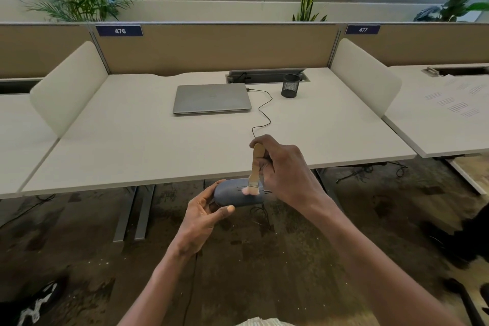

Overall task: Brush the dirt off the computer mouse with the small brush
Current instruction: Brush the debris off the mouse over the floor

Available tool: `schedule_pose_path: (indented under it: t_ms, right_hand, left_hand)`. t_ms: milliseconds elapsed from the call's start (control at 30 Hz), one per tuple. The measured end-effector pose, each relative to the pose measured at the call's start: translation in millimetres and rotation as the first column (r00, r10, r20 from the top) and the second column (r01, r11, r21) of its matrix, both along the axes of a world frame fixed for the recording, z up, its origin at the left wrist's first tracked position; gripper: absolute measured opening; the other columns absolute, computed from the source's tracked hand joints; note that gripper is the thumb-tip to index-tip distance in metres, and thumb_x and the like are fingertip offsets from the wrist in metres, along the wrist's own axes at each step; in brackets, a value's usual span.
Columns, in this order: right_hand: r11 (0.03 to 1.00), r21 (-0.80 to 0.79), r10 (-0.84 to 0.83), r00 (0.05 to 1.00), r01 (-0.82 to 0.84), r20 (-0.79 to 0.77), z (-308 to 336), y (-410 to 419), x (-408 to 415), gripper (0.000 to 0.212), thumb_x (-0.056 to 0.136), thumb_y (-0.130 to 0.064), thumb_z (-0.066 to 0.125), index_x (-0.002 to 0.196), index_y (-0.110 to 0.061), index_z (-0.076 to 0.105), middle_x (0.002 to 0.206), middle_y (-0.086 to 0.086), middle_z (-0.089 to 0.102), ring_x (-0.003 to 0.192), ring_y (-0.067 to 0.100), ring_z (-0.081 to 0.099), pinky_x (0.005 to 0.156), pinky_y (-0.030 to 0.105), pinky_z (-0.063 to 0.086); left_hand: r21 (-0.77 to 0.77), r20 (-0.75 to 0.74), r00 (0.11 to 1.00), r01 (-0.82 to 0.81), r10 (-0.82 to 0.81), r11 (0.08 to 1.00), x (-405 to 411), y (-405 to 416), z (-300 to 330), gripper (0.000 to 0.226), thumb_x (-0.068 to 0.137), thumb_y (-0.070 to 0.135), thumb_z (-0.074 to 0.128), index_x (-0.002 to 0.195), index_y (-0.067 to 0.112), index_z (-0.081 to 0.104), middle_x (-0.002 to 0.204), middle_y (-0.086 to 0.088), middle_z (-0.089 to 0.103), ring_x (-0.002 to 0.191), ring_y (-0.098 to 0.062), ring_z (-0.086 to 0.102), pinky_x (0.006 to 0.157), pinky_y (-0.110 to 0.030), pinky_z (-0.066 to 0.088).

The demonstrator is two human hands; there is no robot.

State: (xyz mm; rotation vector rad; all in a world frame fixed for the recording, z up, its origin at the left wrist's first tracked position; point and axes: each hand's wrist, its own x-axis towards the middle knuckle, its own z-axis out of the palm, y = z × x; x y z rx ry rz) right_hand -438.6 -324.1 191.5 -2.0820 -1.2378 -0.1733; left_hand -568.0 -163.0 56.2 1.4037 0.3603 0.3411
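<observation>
I see my left hand [205, 210] cupping the mouse [236, 193] off the counter [158, 140], right hand [283, 169] pinching the brush [255, 169], bristles seemingly touching its top

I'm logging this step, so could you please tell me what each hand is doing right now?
Left hand: closed on the computer mouse, held off the desk's edge.
Right hand: closed on the small brush, bristles on the mouse.

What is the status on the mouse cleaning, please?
Left hand holds grey oval computer mouse off the desk. Right hand presses small wooden-handled brush onto it. Nothing obstructing.
</observation>
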Motion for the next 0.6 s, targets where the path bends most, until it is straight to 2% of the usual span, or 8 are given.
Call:
schedule_pose_path:
  t_ms: [133,233,267,367,467,533,600]
  right_hand:
    - [0.996,0.072,-0.044,0.999,0.045,-0.013,5,2,-2,0.035,0.093,0.001,0.062,0.125,-0.013,0.054,0.084,0.006,0.068,0.072,0.021,0.068,0.06,0.031,0.058]
    - [0.997,0.046,-0.058,0.998,0.058,0.011,4,3,-6,0.033,0.093,-0.002,0.064,0.124,-0.01,0.056,0.077,0.003,0.064,0.062,0.015,0.06,0.05,0.014,0.045]
    - [0.997,0.03,-0.065,0.998,0.065,0.016,4,2,-7,0.033,0.092,-0.002,0.064,0.123,-0.009,0.056,0.076,0.002,0.063,0.06,0.013,0.058,0.048,0.012,0.042]
    - [0.996,0.025,-0.09,0.996,0.09,0.013,6,-1,-7,0.034,0.093,-0.004,0.064,0.126,-0.008,0.057,0.078,0.002,0.066,0.059,0.011,0.061,0.049,0.013,0.046]
    - [0.99,0.081,-0.116,0.993,0.116,-0.01,9,2,-8,0.037,0.095,-0.007,0.064,0.13,-0.008,0.056,0.076,-0.002,0.063,0.053,0.001,0.052,0.05,0.008,0.043]
    - [0.991,0.055,-0.122,0.993,0.122,-0.003,9,3,-9,0.039,0.095,-0.007,0.064,0.132,-0.007,0.055,0.075,-0.001,0.062,0.053,0.003,0.051,0.048,0.007,0.039]
    - [0.993,0.003,-0.118,0.993,0.118,0.024,8,0,-11,0.04,0.094,-0.006,0.064,0.133,-0.006,0.055,0.077,0.003,0.068,0.058,0.009,0.059,0.052,0.01,0.046]
  left_hand:
    - [0.023,-0.004,1.0,0.001,-0.001,1.0,0,1,-1,0.071,0.073,0.016,0.086,0.136,0.025,0.054,0.134,0.001,0.064,0.126,-0.009,0.062,0.097,-0.022,0.054]
    - [0.032,-0.003,1.0,-0.008,0.008,0.999,0,-1,-1,0.069,0.072,0.015,0.082,0.133,0.028,0.054,0.129,0.007,0.067,0.122,-0.005,0.063,0.093,-0.018,0.055]
    - [0.031,-0.001,1.0,-0.01,0.01,0.999,0,-1,-2,0.068,0.072,0.014,0.082,0.133,0.028,0.055,0.13,0.006,0.066,0.123,-0.006,0.063,0.094,-0.019,0.054]
    - [0.013,0.01,1.0,-0.008,0.008,1.0,-4,0,-4,0.068,0.074,0.011,0.08,0.136,0.023,0.054,0.135,0.0,0.065,0.127,-0.012,0.062,0.099,-0.023,0.054]
    - [0.01,0.017,1.0,0.0,0.0,1.0,-4,1,-4,0.068,0.074,0.01,0.08,0.136,0.023,0.055,0.134,0.0,0.067,0.128,-0.015,0.061,0.1,-0.025,0.054]
    - [0.0,0.013,1.0,-0.004,0.004,1.0,-4,1,-3,0.068,0.074,0.01,0.08,0.136,0.022,0.054,0.134,-0.002,0.067,0.129,-0.016,0.061,0.101,-0.025,0.054]
    - [-0.018,0.014,1.0,-0.004,0.004,1.0,-4,1,-3,0.072,0.074,0.011,0.081,0.14,0.017,0.052,0.137,-0.005,0.064,0.131,-0.019,0.06,0.103,-0.028,0.053]
